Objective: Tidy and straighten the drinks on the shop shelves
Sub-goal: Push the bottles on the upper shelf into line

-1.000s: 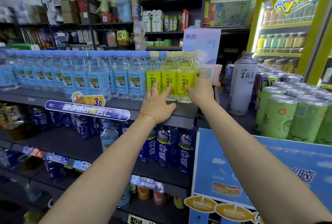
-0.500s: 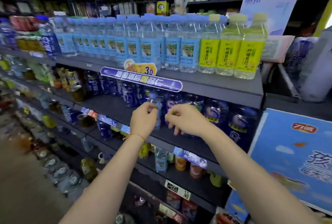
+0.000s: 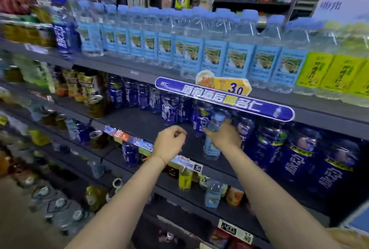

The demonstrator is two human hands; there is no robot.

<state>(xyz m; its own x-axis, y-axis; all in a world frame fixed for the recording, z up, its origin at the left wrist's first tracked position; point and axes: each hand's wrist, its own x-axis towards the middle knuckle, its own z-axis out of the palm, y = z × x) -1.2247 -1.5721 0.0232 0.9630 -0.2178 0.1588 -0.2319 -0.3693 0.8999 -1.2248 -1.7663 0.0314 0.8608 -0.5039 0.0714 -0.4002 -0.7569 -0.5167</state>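
Observation:
My right hand [image 3: 224, 136] grips a clear water bottle [image 3: 212, 146] with a light blue cap that stands on the second shelf [image 3: 139, 123] among dark blue drink bottles [image 3: 295, 160]. My left hand [image 3: 169, 142] hovers just left of it with loosely curled fingers and holds nothing. On the top shelf [image 3: 299, 105] a long row of blue-labelled water bottles [image 3: 211, 57] runs to yellow-labelled lemon drinks [image 3: 329, 71] at the right.
A blue promo strip with a 3.0 price tag [image 3: 225, 97] juts from the top shelf edge just above my hands. Cans [image 3: 95, 107] stand left on the second shelf. Lower shelves hold mixed bottles [image 3: 212, 194]. More stocked shelves stretch away to the left.
My hands dropped from the yellow bottles on the top shelf to the second shelf. My right hand has taken hold of the clear water bottle, and the view swung left and closer.

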